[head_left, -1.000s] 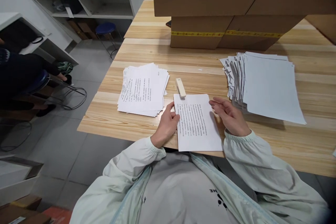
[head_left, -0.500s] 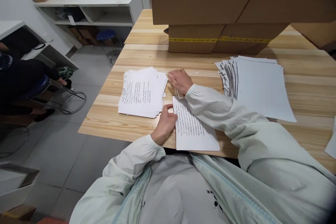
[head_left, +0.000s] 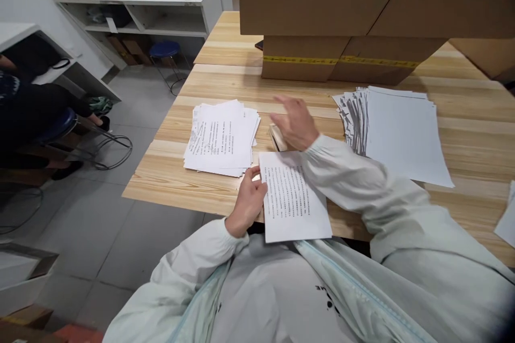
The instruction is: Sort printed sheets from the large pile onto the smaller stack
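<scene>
Your left hand (head_left: 246, 201) pinches the left edge of the printed sheet set (head_left: 293, 195), thumb on top, holding it flat at the near edge of the wooden table (head_left: 462, 134); your right hand (head_left: 295, 123) rests over the cream stapler (head_left: 277, 138) just beyond the sheets' top edge, blurred, fingers loosely spread, and whether it grips the stapler you cannot tell from here; this looks like the fetch-the-stapler step, and the next move calls for a firm hold and lining its mouth up with the top left corner; the stack of printed pages (head_left: 221, 138) lies just left, the fanned blank stack (head_left: 398, 131) right, cardboard boxes (head_left: 341, 27) behind; nothing blocks the corner.
</scene>
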